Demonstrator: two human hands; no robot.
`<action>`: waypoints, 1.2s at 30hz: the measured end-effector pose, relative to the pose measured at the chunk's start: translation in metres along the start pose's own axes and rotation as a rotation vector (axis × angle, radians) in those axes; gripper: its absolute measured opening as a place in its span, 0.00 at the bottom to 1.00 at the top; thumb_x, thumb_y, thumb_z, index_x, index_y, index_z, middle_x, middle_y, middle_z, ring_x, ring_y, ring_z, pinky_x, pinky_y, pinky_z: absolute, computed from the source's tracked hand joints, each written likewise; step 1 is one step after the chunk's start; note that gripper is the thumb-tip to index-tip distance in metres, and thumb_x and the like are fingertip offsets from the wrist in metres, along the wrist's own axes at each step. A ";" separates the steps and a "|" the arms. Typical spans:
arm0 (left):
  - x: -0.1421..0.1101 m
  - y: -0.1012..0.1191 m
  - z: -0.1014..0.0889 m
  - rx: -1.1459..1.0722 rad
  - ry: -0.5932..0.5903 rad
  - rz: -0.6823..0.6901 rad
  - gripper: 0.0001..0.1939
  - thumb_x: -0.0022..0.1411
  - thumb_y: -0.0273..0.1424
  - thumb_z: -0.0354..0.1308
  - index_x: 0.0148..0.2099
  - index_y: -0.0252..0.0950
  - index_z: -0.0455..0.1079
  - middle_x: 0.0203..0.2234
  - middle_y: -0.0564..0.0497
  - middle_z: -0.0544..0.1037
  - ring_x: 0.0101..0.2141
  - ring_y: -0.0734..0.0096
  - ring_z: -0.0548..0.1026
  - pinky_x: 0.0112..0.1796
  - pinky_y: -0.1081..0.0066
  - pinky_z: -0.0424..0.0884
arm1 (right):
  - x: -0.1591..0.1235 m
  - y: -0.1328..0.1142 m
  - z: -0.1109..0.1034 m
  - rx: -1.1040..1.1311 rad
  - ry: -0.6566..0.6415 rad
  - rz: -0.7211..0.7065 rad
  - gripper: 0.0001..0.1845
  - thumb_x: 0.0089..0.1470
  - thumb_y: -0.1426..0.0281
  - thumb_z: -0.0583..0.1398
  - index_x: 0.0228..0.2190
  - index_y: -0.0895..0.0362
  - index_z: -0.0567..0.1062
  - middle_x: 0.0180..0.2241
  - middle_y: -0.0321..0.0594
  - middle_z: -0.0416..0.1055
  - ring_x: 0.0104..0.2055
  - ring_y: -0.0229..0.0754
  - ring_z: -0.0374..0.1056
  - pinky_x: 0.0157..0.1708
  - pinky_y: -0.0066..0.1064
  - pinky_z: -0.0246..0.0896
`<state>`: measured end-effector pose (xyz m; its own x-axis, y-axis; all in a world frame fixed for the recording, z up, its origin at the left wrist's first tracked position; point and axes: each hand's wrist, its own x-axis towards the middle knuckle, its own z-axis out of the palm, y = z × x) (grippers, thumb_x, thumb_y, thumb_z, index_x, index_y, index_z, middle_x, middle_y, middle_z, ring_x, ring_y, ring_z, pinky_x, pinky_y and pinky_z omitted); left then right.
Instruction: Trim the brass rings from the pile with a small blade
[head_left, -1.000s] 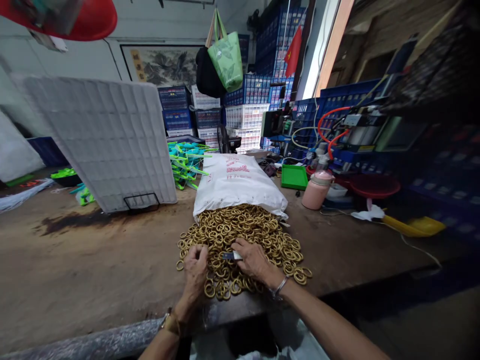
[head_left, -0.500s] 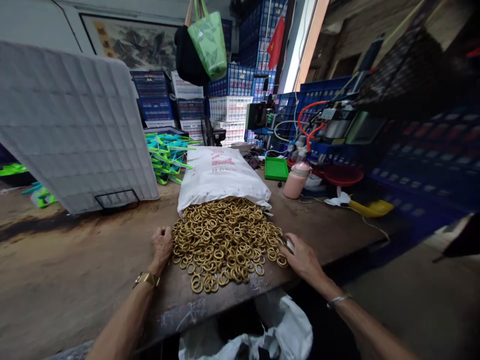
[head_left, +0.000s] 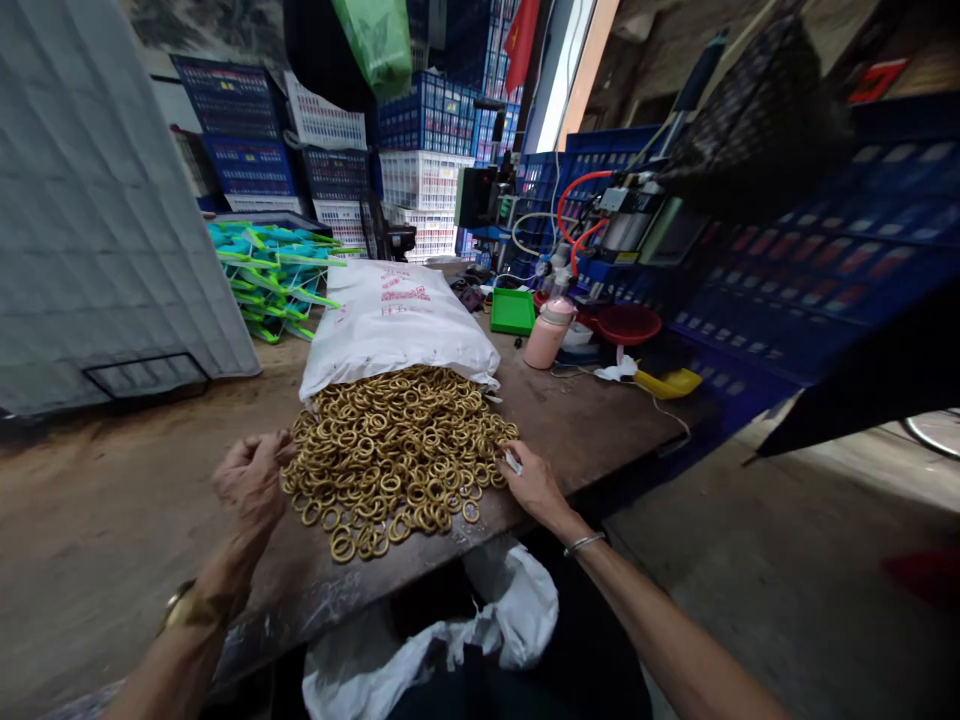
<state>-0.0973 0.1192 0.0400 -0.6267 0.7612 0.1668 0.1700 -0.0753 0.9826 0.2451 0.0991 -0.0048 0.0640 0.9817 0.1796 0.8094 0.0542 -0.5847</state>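
Observation:
A heap of gold-coloured rings (head_left: 397, 455) spreads over the brown worktable (head_left: 592, 420), spilling from the mouth of a white sack (head_left: 397, 330) with red print. My left hand (head_left: 253, 478) is at the heap's left edge, its fingers curled and its fingertips against the outer rings. Whether a ring is between them cannot be made out. At the right edge, my right hand (head_left: 534, 487) has its fingers bent in against the rings. A small white piece (head_left: 513, 462) shows by its fingers; what it is stays unclear.
Below the table edge hangs an open white bag (head_left: 517, 610). A tall grey-white ribbed panel (head_left: 112, 220) stands at the left, with green and blue plastic pieces (head_left: 270, 275) behind it. A green tray (head_left: 513, 311), pink bottle (head_left: 548, 333) and yellow scoop (head_left: 671, 383) are at the right.
The view has turned, so the table and heap appear further left. My left hand has turned and its fingers are more curled; my right hand's fingers have drawn closer together at the heap's edge.

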 end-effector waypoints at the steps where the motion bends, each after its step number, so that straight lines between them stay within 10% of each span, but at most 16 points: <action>1: -0.012 0.007 -0.004 -0.216 -0.055 -0.100 0.08 0.46 0.34 0.54 0.24 0.37 0.58 0.22 0.55 0.69 0.28 0.70 0.70 0.25 0.73 0.66 | -0.006 0.002 -0.001 0.016 0.029 0.012 0.11 0.50 0.68 0.52 0.36 0.58 0.68 0.31 0.39 0.71 0.31 0.38 0.66 0.30 0.26 0.56; 5: -0.079 0.025 -0.015 -0.543 -0.401 -0.592 0.08 0.43 0.31 0.59 0.28 0.36 0.65 0.22 0.54 0.71 0.27 0.68 0.73 0.21 0.76 0.65 | -0.040 -0.003 0.001 0.015 -0.014 -0.044 0.08 0.51 0.68 0.51 0.32 0.57 0.68 0.25 0.36 0.70 0.27 0.37 0.65 0.28 0.25 0.56; 13: -0.188 -0.010 0.003 -0.753 -0.686 -1.171 0.11 0.45 0.35 0.62 0.25 0.32 0.68 0.20 0.50 0.72 0.23 0.71 0.72 0.18 0.77 0.61 | -0.076 -0.039 0.033 -0.341 -0.073 -0.191 0.13 0.51 0.70 0.55 0.41 0.56 0.65 0.39 0.44 0.69 0.34 0.43 0.67 0.31 0.30 0.55; 25: -0.194 -0.021 0.037 -0.614 -0.803 -0.989 0.14 0.45 0.39 0.63 0.24 0.35 0.65 0.09 0.58 0.63 0.08 0.82 0.59 0.09 0.81 0.50 | -0.072 -0.042 0.036 -0.488 -0.164 -0.171 0.17 0.48 0.82 0.48 0.38 0.55 0.67 0.36 0.42 0.70 0.29 0.40 0.67 0.30 0.31 0.52; 36: -0.185 -0.004 0.034 -0.587 -0.833 -0.907 0.11 0.50 0.35 0.60 0.29 0.33 0.64 0.19 0.55 0.66 0.19 0.78 0.66 0.14 0.81 0.57 | -0.070 -0.041 0.028 -0.358 -0.177 -0.159 0.14 0.48 0.81 0.48 0.35 0.55 0.66 0.34 0.38 0.68 0.29 0.38 0.64 0.27 0.29 0.47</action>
<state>0.0444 0.0006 0.0023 0.3315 0.8327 -0.4435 -0.5280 0.5533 0.6443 0.1912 0.0336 -0.0157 -0.1535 0.9841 0.0888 0.9548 0.1709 -0.2433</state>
